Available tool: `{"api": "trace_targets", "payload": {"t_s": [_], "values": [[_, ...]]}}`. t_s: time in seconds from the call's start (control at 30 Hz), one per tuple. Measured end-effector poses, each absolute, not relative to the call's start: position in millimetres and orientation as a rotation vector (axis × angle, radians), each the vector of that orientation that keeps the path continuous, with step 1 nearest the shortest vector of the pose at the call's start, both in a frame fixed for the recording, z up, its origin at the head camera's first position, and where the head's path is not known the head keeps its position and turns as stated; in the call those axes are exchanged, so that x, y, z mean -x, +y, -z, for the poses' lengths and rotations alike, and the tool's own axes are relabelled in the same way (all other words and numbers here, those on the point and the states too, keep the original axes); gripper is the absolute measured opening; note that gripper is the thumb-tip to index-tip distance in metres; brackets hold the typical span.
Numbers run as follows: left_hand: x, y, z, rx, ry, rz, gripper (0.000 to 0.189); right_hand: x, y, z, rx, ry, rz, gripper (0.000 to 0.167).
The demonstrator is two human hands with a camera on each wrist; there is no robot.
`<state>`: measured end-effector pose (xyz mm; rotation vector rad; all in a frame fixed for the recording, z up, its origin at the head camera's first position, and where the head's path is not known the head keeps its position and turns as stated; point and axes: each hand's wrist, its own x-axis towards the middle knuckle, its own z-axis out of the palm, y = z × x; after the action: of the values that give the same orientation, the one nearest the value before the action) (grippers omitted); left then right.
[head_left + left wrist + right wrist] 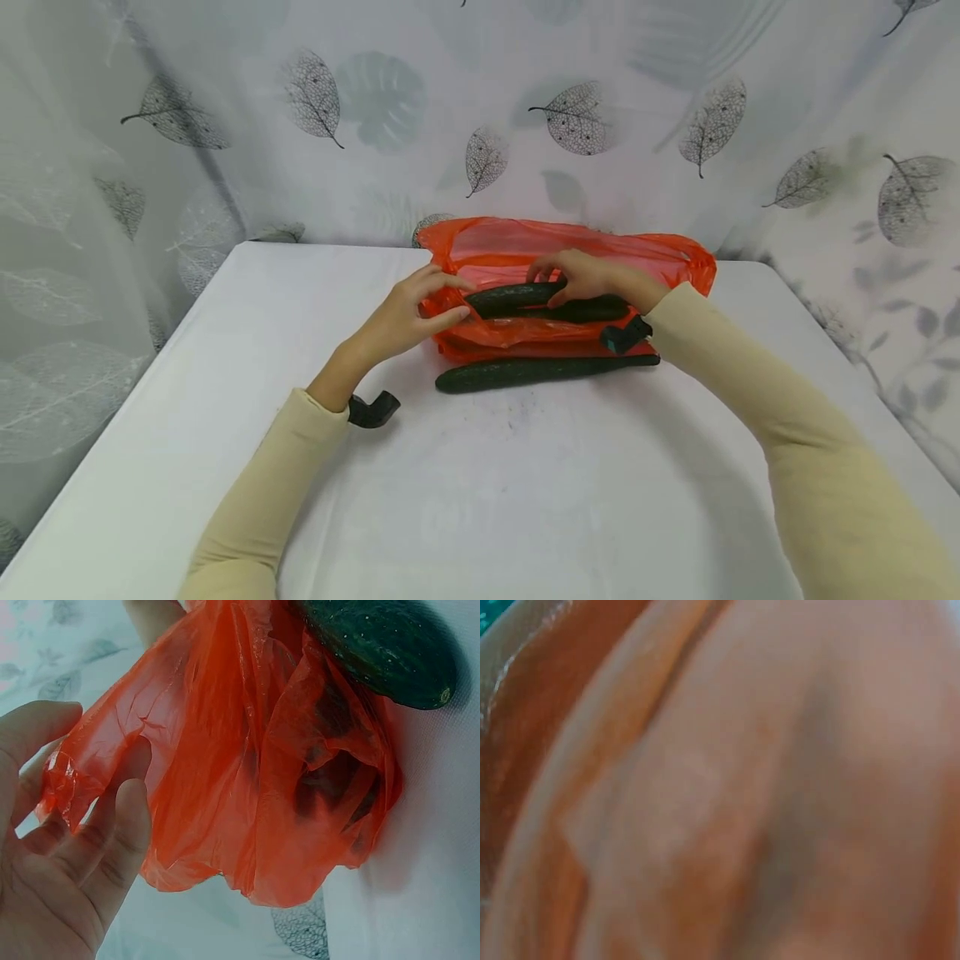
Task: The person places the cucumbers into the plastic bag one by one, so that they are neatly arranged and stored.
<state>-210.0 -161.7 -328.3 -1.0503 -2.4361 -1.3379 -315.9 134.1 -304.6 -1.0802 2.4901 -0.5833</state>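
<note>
An orange-red plastic bag (577, 250) lies on its side at the far middle of a white table (187, 400), its mouth turned toward the person. The left hand (408, 312) pinches the left edge of the bag's mouth; in the left wrist view the thumb and fingers (120, 832) are curled onto the thin crinkled film and hold it up and open. The right hand (588, 277) reaches into the mouth of the bag with its fingers curled over a dark green cucumber (517, 296), gripping it near its right end. That cucumber lies crosswise in the opening, its left tip close to the left hand. A second cucumber (588, 311) lies just behind and below it, inside the bag, partly covered by the right wrist. A third cucumber (540, 372) lies on the table outside the bag, right against its near edge and parallel to the others. Both arms wear cream sleeves (795, 433). The right wrist view is a close blur of skin and orange tones and tells nothing more. A leaf-printed curtain (577, 117) hangs behind the table.
</note>
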Motion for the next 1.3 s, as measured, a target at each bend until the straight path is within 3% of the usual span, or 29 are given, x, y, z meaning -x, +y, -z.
{"api": "trace_targets", "payload": {"t_s": [0.37, 0.63, 1.3], "values": [[208, -161, 329, 1.061, -2.422, 1.345, 0.03, 323, 132, 314, 1.192, 2.469, 0.502, 0.039], [208, -161, 329, 1.065, -2.427, 1.34, 0.029, 325, 133, 319, 1.128, 2.46, 0.448, 0.043], [208, -160, 327, 1.092, -2.397, 1.334, 0.028, 320, 138, 309, 1.072, 2.425, 0.476, 0.029]]}}
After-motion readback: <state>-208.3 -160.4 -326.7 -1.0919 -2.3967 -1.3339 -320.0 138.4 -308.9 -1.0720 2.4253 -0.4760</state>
